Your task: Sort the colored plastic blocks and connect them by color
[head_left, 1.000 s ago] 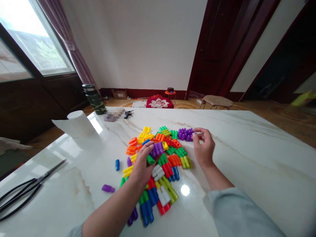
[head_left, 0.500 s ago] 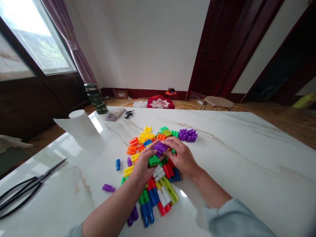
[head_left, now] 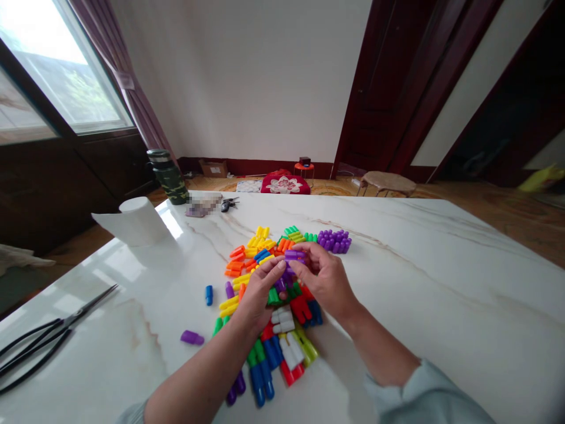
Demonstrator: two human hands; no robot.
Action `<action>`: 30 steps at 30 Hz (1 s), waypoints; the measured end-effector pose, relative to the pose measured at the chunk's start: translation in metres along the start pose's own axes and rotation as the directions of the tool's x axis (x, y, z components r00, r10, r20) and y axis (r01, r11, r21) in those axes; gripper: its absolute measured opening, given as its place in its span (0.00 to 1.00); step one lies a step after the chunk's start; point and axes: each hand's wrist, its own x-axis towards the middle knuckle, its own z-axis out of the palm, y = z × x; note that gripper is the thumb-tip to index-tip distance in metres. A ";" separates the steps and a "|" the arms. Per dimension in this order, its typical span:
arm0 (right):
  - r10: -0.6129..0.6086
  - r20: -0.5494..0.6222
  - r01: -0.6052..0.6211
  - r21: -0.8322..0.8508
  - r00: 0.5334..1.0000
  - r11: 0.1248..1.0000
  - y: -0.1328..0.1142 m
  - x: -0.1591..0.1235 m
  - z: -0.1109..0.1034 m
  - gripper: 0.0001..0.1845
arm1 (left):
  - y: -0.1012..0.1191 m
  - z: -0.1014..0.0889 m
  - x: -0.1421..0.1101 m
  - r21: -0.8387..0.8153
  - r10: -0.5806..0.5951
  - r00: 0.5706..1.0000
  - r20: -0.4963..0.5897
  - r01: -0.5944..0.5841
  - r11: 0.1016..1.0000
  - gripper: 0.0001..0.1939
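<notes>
- Holding purple tubes — smooth, glossy, plastic-looking cylinders lying side by side — between left hand and right hand.
- Pinching with thumb and bent fingers of the right hand at the tubes' right side; steadying with narrowed thumb and fingers of the left hand at their left side; fingertips close together, palms well apart.
- Over the middle of the heap of coloured tubes, well in from the tabletop's far edge and both its side edges.
- Just below the left fingertips, a green piece of joined tubes; impossible to tell whether gripped in the left palm or resting on the heap.
- Around and under both hands, more rounded tubes in yellow, orange, red, blue, green and pale grey, many in rows.
- Beyond the right hand, toward the far edge, a knobbly purple cluster of small pegs.
- Left of the heap, apart from it, a loose blue tube and a loose purple tube.
- Toward the left edge of the white, marble-veined, shiny tabletop, metal scissors with long black looped handles — blades toward the heap.
- Near the far-left corner, a soft white paper roll, a camouflage-patterned bottle and dark keys.
</notes>
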 end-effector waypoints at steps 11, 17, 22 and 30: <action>-0.212 0.070 0.220 -0.152 0.975 0.964 0.004 0.001 0.003 0.19 | -0.005 -0.007 0.005 0.012 0.072 0.996 -0.045 -0.072 0.997 0.17; -0.392 0.139 0.416 -0.302 0.909 0.858 -0.003 0.001 -0.001 0.22 | -0.008 -0.008 0.006 0.011 0.105 0.994 -0.004 -0.105 0.994 0.17; -0.402 0.062 0.393 -0.389 0.914 0.833 -0.003 0.002 0.000 0.23 | -0.006 -0.005 0.003 0.021 0.087 0.996 0.005 -0.087 0.996 0.18; -0.215 -0.761 -0.186 -0.403 0.612 0.896 0.080 0.026 -0.105 0.26 | -0.002 -0.001 0.002 0.023 0.071 0.996 -0.062 -0.070 0.997 0.20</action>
